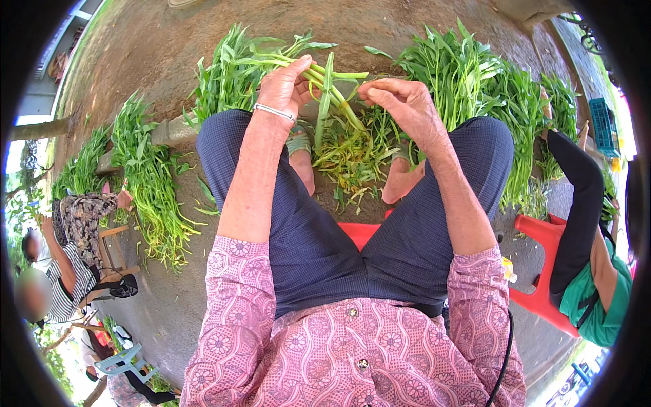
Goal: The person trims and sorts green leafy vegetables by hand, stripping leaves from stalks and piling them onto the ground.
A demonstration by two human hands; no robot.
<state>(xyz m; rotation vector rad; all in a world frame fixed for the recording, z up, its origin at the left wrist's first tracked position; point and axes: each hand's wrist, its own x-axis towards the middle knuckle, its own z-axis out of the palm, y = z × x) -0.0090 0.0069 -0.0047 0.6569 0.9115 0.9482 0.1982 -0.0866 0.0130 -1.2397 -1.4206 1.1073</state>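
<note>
My left hand [287, 89], with a metal bangle on its wrist, is closed around a few green leafy vegetable stems [346, 104], whose cut ends point right and down. My right hand [394, 99] is just right of these stems, thumb and fingertips pinched together near a thin strand; whether it grips the strand is unclear. Between my feet, below the hands, lies a pile of trimmed leaves and stalks [356, 157]. A heap of long-leaved greens [229, 76] lies beyond my left knee, and a larger heap [452, 76] beyond my right knee.
A low concrete curb [170, 131] runs across the ground ahead. More greens [147, 188] lie to the left. I sit on a red plastic stool [358, 233]. At right a person in green sits on a red stool [541, 254]; people sit at left. A teal crate [603, 127] stands far right.
</note>
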